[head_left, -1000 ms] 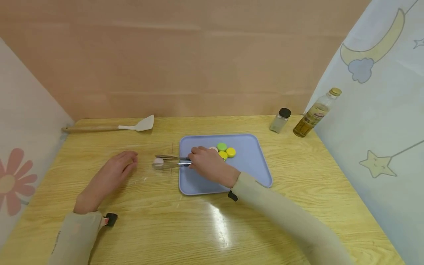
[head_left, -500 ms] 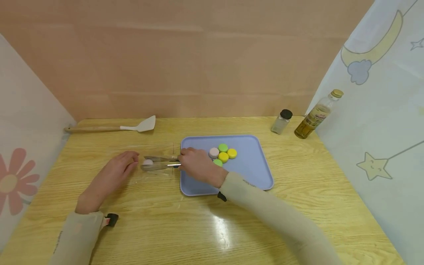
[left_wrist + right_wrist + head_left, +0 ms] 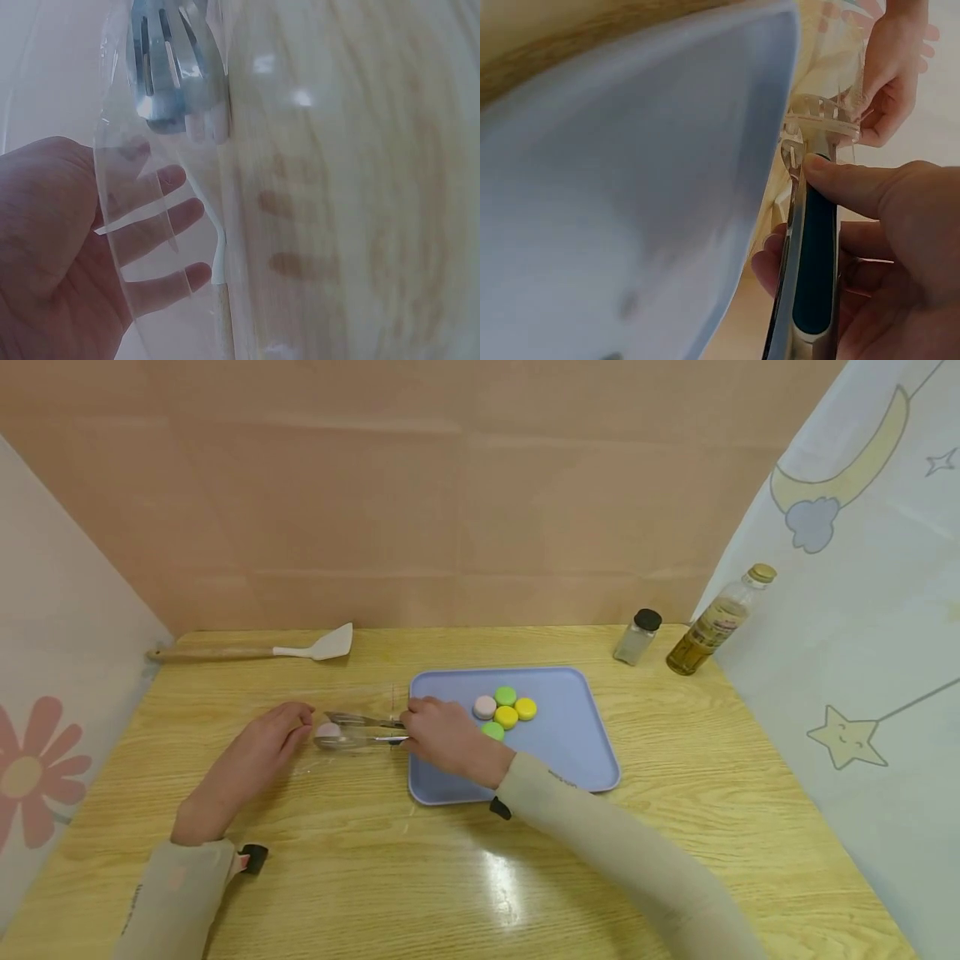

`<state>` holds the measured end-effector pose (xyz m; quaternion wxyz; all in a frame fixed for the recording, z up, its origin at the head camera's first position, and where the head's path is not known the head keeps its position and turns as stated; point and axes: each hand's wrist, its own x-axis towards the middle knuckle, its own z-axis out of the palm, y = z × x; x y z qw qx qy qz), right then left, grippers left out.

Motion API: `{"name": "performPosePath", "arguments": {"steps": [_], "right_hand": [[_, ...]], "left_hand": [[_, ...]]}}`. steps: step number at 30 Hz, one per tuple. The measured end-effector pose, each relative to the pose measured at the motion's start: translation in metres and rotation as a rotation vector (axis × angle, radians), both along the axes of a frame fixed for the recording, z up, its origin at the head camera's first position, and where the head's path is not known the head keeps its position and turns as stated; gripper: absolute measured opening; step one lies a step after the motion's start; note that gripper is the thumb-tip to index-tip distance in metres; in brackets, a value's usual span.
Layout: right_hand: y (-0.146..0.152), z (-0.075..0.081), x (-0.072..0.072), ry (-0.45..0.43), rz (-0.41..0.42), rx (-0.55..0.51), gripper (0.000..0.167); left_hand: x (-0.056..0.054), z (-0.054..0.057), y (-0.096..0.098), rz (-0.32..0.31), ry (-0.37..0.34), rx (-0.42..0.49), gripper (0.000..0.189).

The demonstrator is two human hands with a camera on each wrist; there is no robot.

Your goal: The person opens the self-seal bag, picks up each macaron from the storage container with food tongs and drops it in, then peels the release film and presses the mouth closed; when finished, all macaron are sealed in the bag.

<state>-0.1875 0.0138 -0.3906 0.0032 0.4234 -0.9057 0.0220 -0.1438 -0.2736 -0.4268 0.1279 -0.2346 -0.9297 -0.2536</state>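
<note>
My right hand (image 3: pixel 442 732) grips metal tongs (image 3: pixel 375 740) with dark handle panels, reaching left past the tray's edge. Their slotted ends (image 3: pixel 176 75) are inside a clear plastic bag (image 3: pixel 367 697) lying on the table, around a pale pink macaron (image 3: pixel 327 732). My left hand (image 3: pixel 262 745) is at the bag's left end, thumb and fingers apart; in the left wrist view its loosely extended fingers (image 3: pixel 150 247) show through the film. To the right, a lilac-blue tray (image 3: pixel 570 743) holds several macarons: a pale pink one (image 3: pixel 484 707), greens (image 3: pixel 505 696) and yellows (image 3: pixel 526 708).
A white spatula (image 3: pixel 330 643) with a wooden handle lies along the back left edge. At the back right stand a small black-lidded jar (image 3: pixel 636 639) and an oil bottle (image 3: pixel 708 628). An upright backdrop closes the rear, with printed sheets on both sides.
My right hand has moved left, carrying the tongs and pink macaron deeper into the bag, close to my left hand. The left hand has stayed nearly still.
</note>
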Motion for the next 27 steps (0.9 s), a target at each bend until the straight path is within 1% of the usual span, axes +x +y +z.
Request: {"name": "performPosePath", "arguments": {"steps": [5, 9, 13, 21, 23, 27], "right_hand": [[0.009, 0.0, 0.0, -0.029, -0.023, -0.029, 0.024], [0.019, 0.004, 0.003, 0.002, -0.037, -0.028, 0.027], [0.03, 0.007, 0.006, 0.055, -0.055, -0.015, 0.026], [0.053, 0.002, 0.009, 0.113, -0.092, -0.03, 0.026], [0.06, 0.004, 0.01, 0.12, -0.095, -0.047, 0.026], [0.075, 0.011, 0.015, 0.138, -0.106, -0.1, 0.026]], "left_hand": [[0.001, 0.001, 0.0, 0.003, -0.003, -0.005, 0.011], [0.002, 0.001, 0.001, 0.002, -0.008, -0.002, 0.011], [0.002, 0.0, -0.001, 0.005, -0.003, 0.001, 0.011], [0.001, 0.0, -0.001, 0.012, -0.017, -0.004, 0.013], [0.001, 0.001, 0.0, 0.017, -0.023, -0.005, 0.013], [0.0, 0.001, 0.0, 0.016, -0.026, -0.006, 0.012]]}}
